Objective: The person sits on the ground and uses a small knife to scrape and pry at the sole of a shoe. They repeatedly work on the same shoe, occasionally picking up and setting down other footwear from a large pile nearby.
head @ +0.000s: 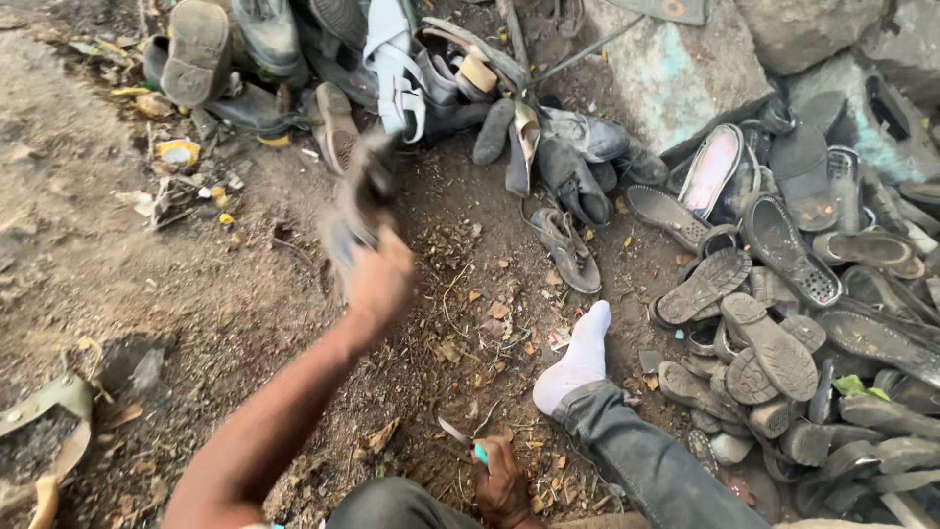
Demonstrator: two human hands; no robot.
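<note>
Head cam looking down at my 2 hands over the dirt ground [196, 284]. My left hand [380, 279] is closed around a worn shoe [357, 201], held up near the middle, too blurred to make out details. My right hand [504, 480] sits low by my knee, fingers wrapped on a small knife [460, 438] with a teal handle. My socked foot [578, 358] rests beside the shoe pile [783, 294], which the frame's right edge cuts off.
</note>
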